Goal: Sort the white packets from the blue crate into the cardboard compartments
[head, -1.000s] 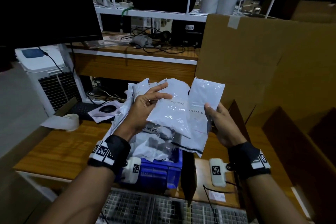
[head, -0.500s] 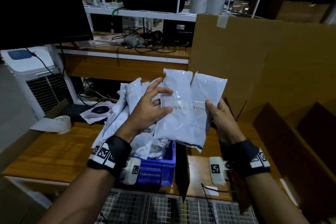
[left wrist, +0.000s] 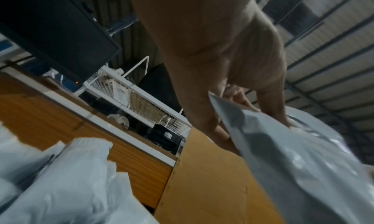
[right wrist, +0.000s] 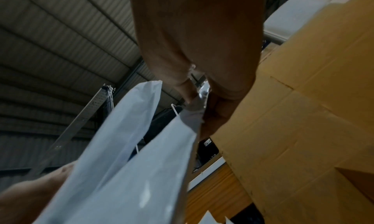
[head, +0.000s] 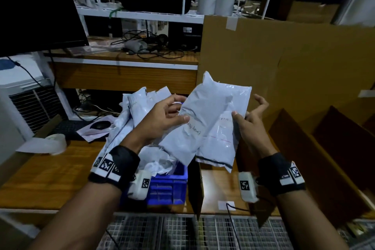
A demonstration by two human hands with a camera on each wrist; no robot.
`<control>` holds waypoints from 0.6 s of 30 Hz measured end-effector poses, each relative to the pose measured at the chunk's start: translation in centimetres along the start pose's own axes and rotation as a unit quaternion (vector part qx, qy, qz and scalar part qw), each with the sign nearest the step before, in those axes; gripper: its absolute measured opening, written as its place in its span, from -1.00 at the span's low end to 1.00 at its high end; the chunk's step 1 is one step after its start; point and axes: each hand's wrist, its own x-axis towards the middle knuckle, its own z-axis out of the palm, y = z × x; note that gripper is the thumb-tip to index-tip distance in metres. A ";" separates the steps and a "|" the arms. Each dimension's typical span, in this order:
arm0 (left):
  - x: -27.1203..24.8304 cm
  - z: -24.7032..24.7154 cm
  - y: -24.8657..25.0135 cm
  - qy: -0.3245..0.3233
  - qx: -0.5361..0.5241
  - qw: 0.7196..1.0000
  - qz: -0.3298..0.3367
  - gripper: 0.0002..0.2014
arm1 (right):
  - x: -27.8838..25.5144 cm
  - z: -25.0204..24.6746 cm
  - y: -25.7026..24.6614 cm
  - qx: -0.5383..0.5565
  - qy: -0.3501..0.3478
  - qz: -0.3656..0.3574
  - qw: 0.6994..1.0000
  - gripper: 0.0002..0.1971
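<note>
I hold two white packets up over the blue crate [head: 168, 186], which stands full of several more white packets [head: 140, 107]. My left hand [head: 172, 117] pinches the front packet [head: 205, 111] at its left edge, thumb on the handwritten face. That packet overlaps the rear packet [head: 221, 144], which my right hand [head: 243, 119] pinches at its right edge, thumb in front and fingers behind. The left wrist view shows fingers clamping a packet's corner [left wrist: 232, 115]. In the right wrist view the packet's edge [right wrist: 194, 114] sits between thumb and fingers. Cardboard compartments [head: 324, 148] open to the right.
A tall cardboard wall [head: 284, 63] rises behind the compartments. Left of the crate on the wooden bench [head: 50, 168] lie a tape roll [head: 56, 142] and a mouse [head: 99, 126]. A dark monitor [head: 36, 6] hangs upper left. Wire mesh [head: 162, 233] runs along the near edge.
The left-hand packet has slid right and tilted, so it now overlaps the right-hand packet instead of lying beside it. Both hands sit slightly further right, nearer the cardboard.
</note>
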 end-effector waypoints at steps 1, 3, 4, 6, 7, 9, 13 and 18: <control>0.2 -0.3 0.3 -0.034 0.021 0.999 -0.001 -0.54 | -0.2 -0.3 -0.4 0.002 -0.001 -0.019 1.000 -0.34; 0.7 -0.9 1.0 -0.102 0.084 0.991 -0.001 -0.59 | -0.4 -1.2 -1.0 -0.006 -0.009 -0.059 0.998 -0.34; 1.0 -1.1 1.6 -0.132 0.122 0.984 0.000 -0.60 | -0.3 -1.6 -1.3 -0.017 -0.015 -0.066 0.998 -0.40; 1.6 -1.1 2.9 -0.180 0.184 0.966 -0.005 -0.62 | 0.1 -2.7 -1.8 -0.071 -0.031 -0.055 0.995 -0.59; 2.0 -1.0 3.5 -0.198 0.204 0.959 -0.012 -0.61 | 0.3 -3.1 -1.9 -0.102 -0.038 -0.047 0.993 -0.62; 2.8 -0.5 4.3 -0.232 0.243 0.942 -0.017 -0.60 | 0.2 -3.4 -2.4 -0.127 -0.064 -0.028 0.989 -0.57; 4.4 1.3 5.5 -0.296 0.331 0.896 -0.002 -0.62 | -0.4 -3.4 -2.5 -0.132 -0.159 0.039 0.978 -0.51; 6.1 3.4 6.5 -0.320 0.386 0.865 -0.008 -0.62 | -1.3 -3.4 -2.8 -0.201 -0.260 0.058 0.943 -0.68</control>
